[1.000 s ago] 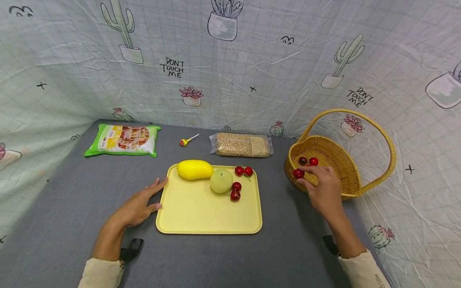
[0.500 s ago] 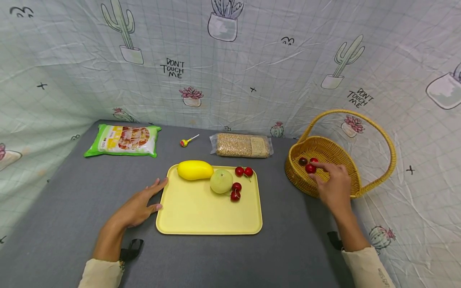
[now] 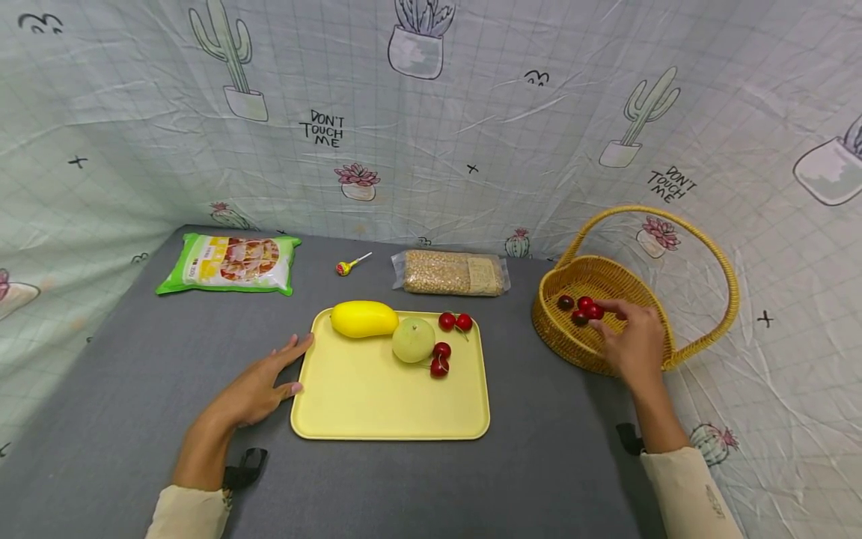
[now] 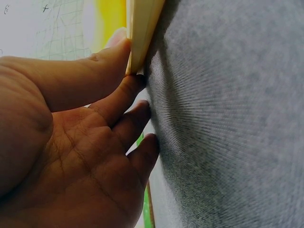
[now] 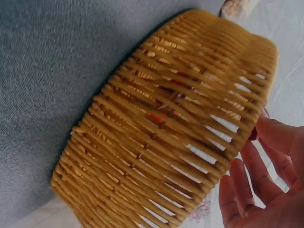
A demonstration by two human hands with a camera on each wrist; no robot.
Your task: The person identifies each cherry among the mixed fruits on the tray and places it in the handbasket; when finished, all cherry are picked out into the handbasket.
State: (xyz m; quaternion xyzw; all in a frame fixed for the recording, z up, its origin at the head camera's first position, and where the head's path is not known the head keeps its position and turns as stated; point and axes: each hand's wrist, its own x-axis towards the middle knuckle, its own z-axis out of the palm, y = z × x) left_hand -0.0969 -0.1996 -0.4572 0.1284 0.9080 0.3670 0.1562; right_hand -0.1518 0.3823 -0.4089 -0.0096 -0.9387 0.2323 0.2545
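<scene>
My right hand [image 3: 633, 337] reaches over the near rim of the wicker basket [image 3: 562, 337] and pinches a red cherry [image 3: 595, 312] between thumb and index finger. Other cherries [image 3: 566, 302] lie in the basket close by it. Seen from the right wrist, the basket wall covers most of the inside and a dark red bit shows at the fingertips. My left hand [image 3: 259, 385] rests at the left edge of the yellow tray [image 3: 390, 412], its fingers fairly straight. In the left wrist view its thumb touches the tray's rim.
On the tray lie a yellow mango [image 3: 364, 319], a green round fruit [image 3: 414, 340] and two pairs of cherries [image 3: 440, 367]. Behind it are a green-edged food packet [image 3: 229, 262], a lollipop [image 3: 344, 268] and a bag of grains [image 3: 444, 272]. The basket's tall handle [image 3: 730, 284] arches up on the right.
My right hand has moved right, from the basket's left rim further inside, with the cherry pinched. Another dark cherry now shows beside its fingertips. The left hand and tray have stayed put.
</scene>
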